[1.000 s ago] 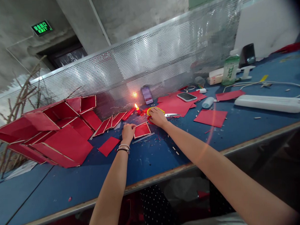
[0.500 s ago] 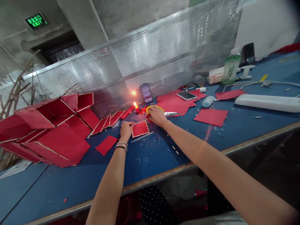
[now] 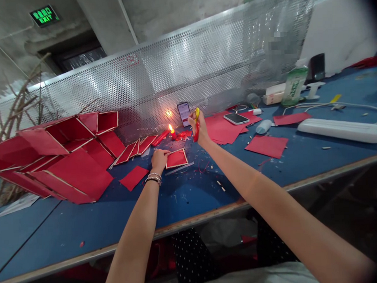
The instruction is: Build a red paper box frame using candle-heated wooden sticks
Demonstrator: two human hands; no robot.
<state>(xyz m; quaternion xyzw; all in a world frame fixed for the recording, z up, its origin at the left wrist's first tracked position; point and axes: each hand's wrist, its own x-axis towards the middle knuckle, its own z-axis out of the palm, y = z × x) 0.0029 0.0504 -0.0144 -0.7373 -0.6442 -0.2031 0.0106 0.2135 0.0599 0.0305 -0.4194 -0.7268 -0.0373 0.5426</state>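
Observation:
My right hand (image 3: 200, 130) is raised above the blue table (image 3: 190, 191) and grips scissors (image 3: 196, 124) with red and yellow handles, held upright. My left hand (image 3: 160, 159), bracelets on its wrist, presses down on the left edge of a small red paper panel (image 3: 176, 158) edged with thin sticks. A lit red candle (image 3: 171, 134) burns just beyond the panel, left of the scissors. A phone (image 3: 184, 113) leans against the perforated metal screen behind my right hand.
A large red paper-and-stick structure (image 3: 59, 158) fills the left of the table. Loose red sheets (image 3: 267, 146), a second phone (image 3: 236, 118), a green bottle (image 3: 293, 88), a white power strip (image 3: 342, 130) and cables lie to the right. Dry branches (image 3: 11, 119) stand far left.
My right hand has lifted the scissors off the table and now holds them upright in the air. My left hand stays on the red panel.

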